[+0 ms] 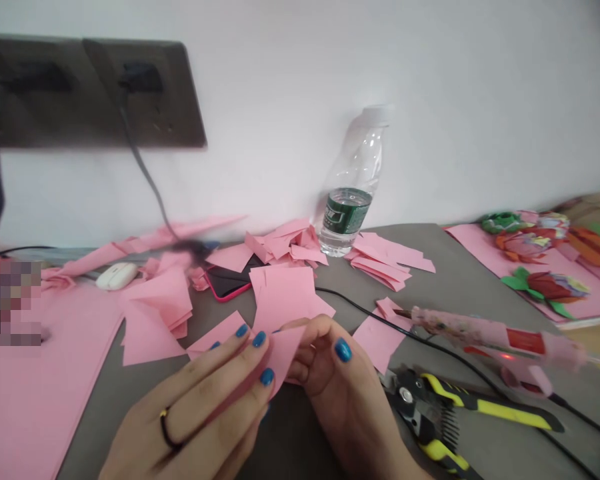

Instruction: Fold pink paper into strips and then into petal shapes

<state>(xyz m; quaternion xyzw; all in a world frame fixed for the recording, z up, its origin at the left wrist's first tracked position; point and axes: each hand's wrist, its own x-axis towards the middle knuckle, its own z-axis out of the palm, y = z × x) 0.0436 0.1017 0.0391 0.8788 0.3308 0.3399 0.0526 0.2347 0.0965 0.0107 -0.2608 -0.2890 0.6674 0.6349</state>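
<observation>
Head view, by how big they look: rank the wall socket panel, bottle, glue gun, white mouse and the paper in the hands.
Largest to smallest:
1. Wall socket panel, though cut off at left
2. Bottle and glue gun: too alike to rank
3. White mouse
Held paper: partly covered, so unranked.

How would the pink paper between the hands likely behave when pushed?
The held pink paper would probably bend easily, since its edge looks thin. It may also crease if pinched hard, as the pink scraps beside the bottle look bent.
</observation>
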